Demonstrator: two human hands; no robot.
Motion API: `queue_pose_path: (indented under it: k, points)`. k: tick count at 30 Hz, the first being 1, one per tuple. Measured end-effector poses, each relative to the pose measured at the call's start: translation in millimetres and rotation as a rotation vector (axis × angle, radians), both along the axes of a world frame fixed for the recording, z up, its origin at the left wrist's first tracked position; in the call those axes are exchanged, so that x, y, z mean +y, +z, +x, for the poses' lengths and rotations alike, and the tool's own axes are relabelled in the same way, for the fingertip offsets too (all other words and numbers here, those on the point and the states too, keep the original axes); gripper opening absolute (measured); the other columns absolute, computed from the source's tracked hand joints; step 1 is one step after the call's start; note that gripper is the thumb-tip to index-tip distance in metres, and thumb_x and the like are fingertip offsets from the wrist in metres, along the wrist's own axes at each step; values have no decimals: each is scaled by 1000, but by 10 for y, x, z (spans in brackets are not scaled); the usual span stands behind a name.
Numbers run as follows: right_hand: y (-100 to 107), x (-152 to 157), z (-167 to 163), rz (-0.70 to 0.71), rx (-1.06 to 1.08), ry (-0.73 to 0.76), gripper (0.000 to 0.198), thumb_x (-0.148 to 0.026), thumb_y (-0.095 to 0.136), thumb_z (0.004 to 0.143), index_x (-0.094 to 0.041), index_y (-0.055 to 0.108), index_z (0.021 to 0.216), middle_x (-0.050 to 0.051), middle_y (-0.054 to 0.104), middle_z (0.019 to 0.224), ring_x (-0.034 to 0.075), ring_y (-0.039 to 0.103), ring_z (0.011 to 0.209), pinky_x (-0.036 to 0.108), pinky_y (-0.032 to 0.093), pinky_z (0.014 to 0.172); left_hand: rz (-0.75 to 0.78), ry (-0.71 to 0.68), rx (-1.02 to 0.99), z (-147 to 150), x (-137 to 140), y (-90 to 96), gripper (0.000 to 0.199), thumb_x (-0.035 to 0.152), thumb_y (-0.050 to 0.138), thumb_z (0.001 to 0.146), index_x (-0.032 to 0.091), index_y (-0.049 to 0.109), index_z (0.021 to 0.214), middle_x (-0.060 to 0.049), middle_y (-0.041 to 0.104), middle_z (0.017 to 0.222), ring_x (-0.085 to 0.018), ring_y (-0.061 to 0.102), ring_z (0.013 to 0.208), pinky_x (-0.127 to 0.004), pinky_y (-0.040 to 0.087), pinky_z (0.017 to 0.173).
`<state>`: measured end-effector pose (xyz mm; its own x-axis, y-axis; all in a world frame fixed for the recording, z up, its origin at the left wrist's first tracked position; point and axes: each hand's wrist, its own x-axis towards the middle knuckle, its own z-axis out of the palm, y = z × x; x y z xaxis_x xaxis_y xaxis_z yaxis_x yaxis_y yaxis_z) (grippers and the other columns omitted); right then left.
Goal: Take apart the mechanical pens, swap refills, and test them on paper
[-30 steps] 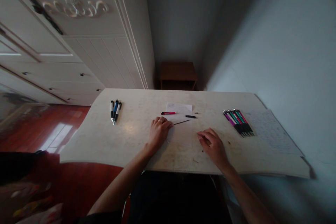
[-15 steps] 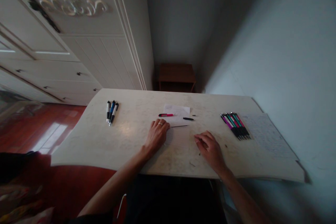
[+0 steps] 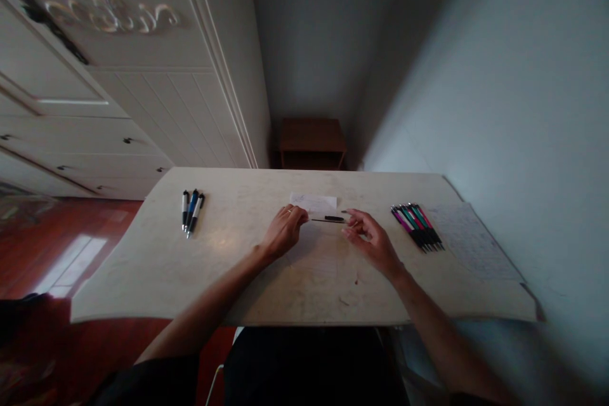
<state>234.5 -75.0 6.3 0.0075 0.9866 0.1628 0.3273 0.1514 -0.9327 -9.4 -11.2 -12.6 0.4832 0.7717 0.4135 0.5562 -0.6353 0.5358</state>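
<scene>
My left hand [image 3: 287, 228] is closed, its fingertips pinching one end of a thin dark pen refill [image 3: 326, 221] that points to the right. Just beyond the refill lies a short black pen piece [image 3: 334, 218], which looks like a grip. My right hand [image 3: 368, 238] is by the refill's far end with thumb and fingers apart, and nothing shows between them. At its index fingertip is a small dark pen tip [image 3: 344, 211]; whether they touch I cannot tell. The pink pen barrel is mostly hidden behind my left hand. A small white paper [image 3: 316, 203] lies behind these parts.
Several colourful pens [image 3: 417, 227] lie in a row on the right, beside a sheet with handwriting [image 3: 471, 241]. White, blue and black pens [image 3: 192, 210] lie at the left of the white table [image 3: 228, 285]. A wall [image 3: 523, 139] stands close on the right.
My right hand has moved forward to the refill's end, and its fingers have spread. My left hand has shifted forward with the refill, covering most of the pink barrel. The view has shifted slightly.
</scene>
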Motion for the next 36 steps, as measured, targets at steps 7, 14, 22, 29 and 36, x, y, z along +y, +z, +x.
queue_pose_path:
  k: [7, 14, 22, 29, 36]
  points:
    - [79, 458, -137, -153, 257, 179, 32, -42, 80, 69, -17, 73, 88, 2, 68, 68, 14, 62, 58, 26, 52, 56, 70, 29, -163, -25, 14, -59, 12, 16, 48, 94, 18, 58, 87, -5, 62, 81, -17, 57, 77, -28, 47, 70]
    - [-7, 523, -209, -102, 401, 92, 21, -36, 79, 73, -19, 74, 86, 0, 71, 64, 14, 65, 54, 27, 52, 60, 139, 25, -191, -93, 66, 19, 12, 24, 54, 95, 17, 60, 88, -5, 64, 78, -15, 57, 73, -26, 47, 67]
    - [-95, 468, -171, -104, 438, 16, 25, -39, 77, 73, -20, 73, 89, 3, 75, 77, 13, 64, 47, 27, 52, 50, 84, 0, -287, -123, 119, 0, 10, 24, 60, 92, 18, 65, 87, -4, 68, 79, -13, 62, 73, -24, 49, 67]
    - [-77, 405, -220, -167, 409, 64, 26, -38, 77, 75, -19, 72, 92, 6, 77, 84, 12, 61, 41, 26, 51, 43, 145, 64, -266, -139, 117, 7, 12, 28, 61, 92, 18, 68, 91, -4, 68, 77, -13, 63, 70, -23, 50, 65]
    - [-67, 391, -218, -158, 372, 60, 32, -42, 76, 74, -17, 71, 93, 9, 77, 90, 13, 61, 40, 27, 51, 40, 152, 43, -235, -126, 75, -15, 11, 25, 60, 92, 18, 69, 95, -6, 70, 81, -14, 66, 73, -24, 52, 67]
